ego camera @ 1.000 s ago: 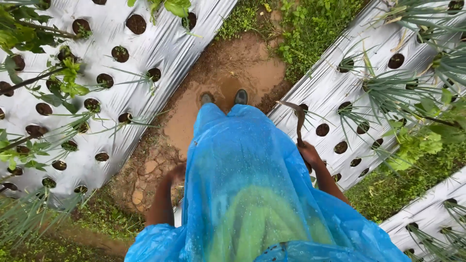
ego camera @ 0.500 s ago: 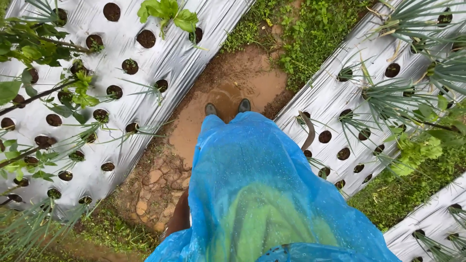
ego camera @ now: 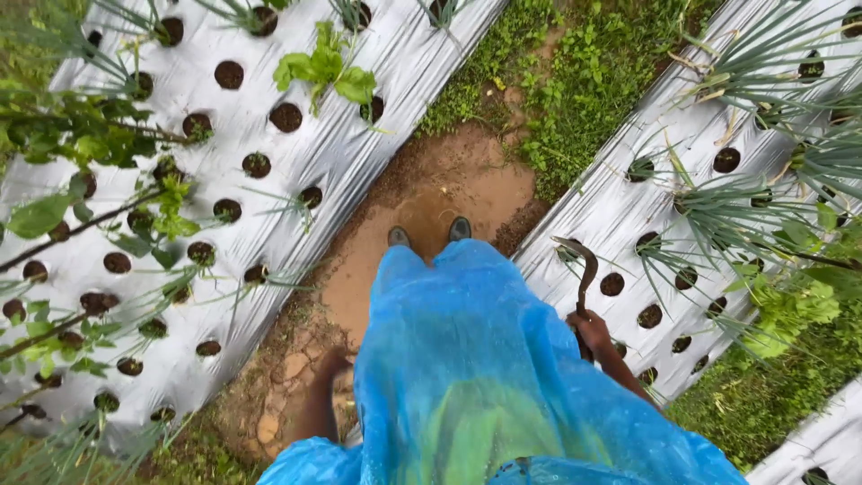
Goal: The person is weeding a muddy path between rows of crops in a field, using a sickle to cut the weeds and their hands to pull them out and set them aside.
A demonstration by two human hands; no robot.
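Observation:
I stand in a muddy furrow (ego camera: 431,207) between two raised beds, wearing a blue rain poncho (ego camera: 476,368). My right hand (ego camera: 593,330) is closed around the handle of a curved sickle (ego camera: 582,269), whose blade arcs over the edge of the right bed. My left hand (ego camera: 330,364) hangs low beside the poncho above the stones, blurred, holding nothing that I can see. My two boot toes (ego camera: 429,233) show just past the poncho's hem.
Silver plastic mulch (ego camera: 206,117) with round planting holes covers the left bed, with leafy seedlings (ego camera: 325,70) and branches. The right bed (ego camera: 628,198) carries thin-leaved onion-like plants (ego camera: 745,207). Weeds (ego camera: 575,81) grow ahead; flat stones (ego camera: 287,373) lie at lower left.
The view has shifted along the furrow. My right hand with the sickle has come back into sight beside the right bed, and my left arm shows lower left.

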